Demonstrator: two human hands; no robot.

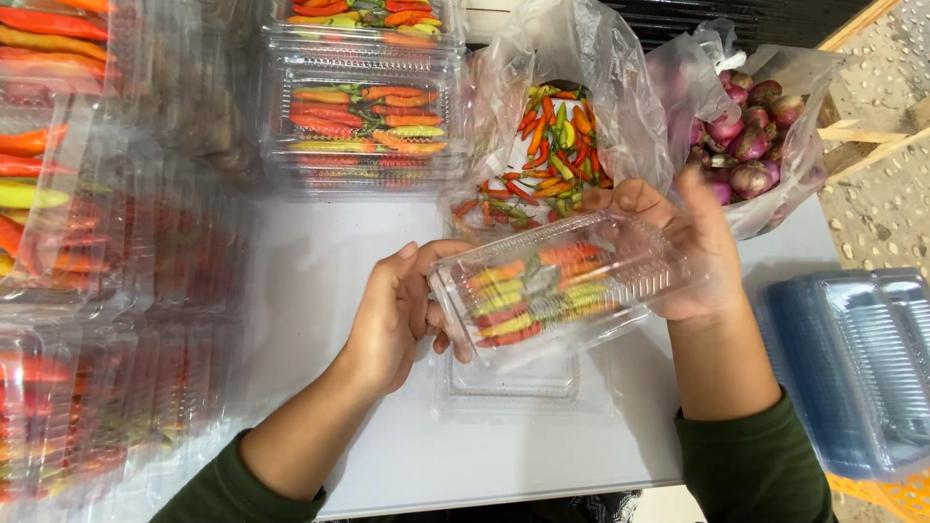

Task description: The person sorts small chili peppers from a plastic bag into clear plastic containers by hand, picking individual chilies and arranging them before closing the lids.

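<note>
Both my hands hold a clear plastic clamshell box (562,281) filled with red, orange and green chili peppers, lifted above the white table (329,261). My left hand (397,315) grips its left end, fingers curled around the edge. My right hand (693,242) wraps the right end, thumb up. The box's lid looks closed. An empty clear tray (513,380) lies on the table right under the box.
An open plastic bag of loose chilies (557,145) sits behind the box, with a bag of red shallots (746,145) to its right. Stacks of filled chili boxes (363,116) stand at the back and along the left (58,252). Empty nested boxes (852,368) sit at the right.
</note>
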